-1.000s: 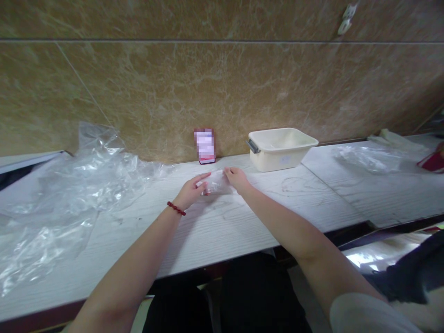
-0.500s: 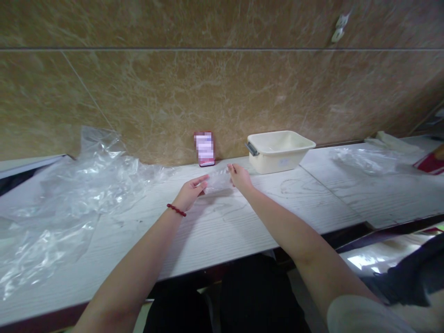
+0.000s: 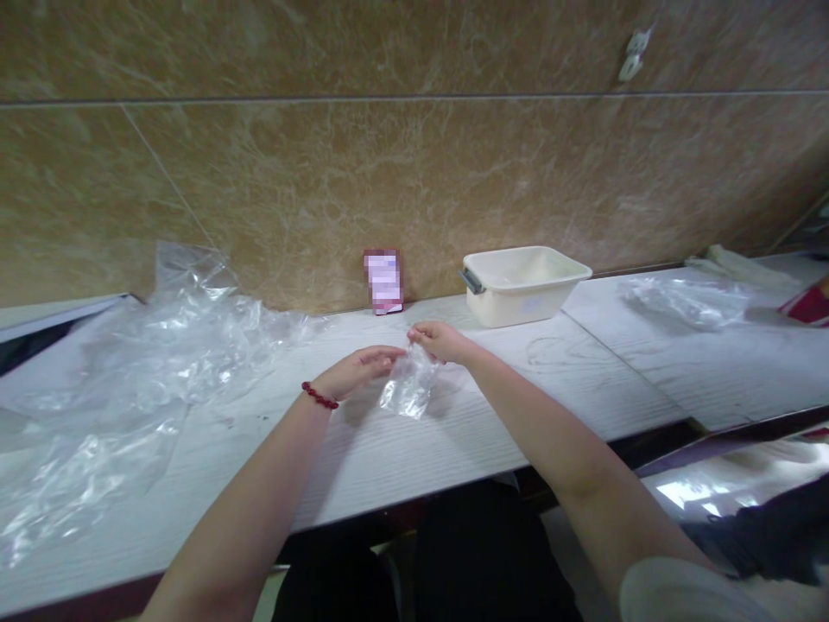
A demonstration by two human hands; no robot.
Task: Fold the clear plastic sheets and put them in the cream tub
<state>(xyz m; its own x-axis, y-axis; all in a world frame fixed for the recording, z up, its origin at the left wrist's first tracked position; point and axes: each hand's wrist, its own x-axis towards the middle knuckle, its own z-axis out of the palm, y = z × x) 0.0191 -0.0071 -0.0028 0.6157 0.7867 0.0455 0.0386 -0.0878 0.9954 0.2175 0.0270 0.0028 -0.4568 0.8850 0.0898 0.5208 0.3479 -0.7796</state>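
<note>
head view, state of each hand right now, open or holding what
Left hand: fingers extended beside the clear plastic bag; cannot tell if gripping.
Right hand: closed, holding the bag's upper end.

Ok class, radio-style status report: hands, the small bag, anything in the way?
Right hand pinching small clear bag by upper end. Left hand at bag's left edge, grip unclear. Cream bin farther back, to the right, not in the way.

Right hand [image 3: 439,342] pinches; left hand [image 3: 363,369] extends, its grip unclear.
</note>
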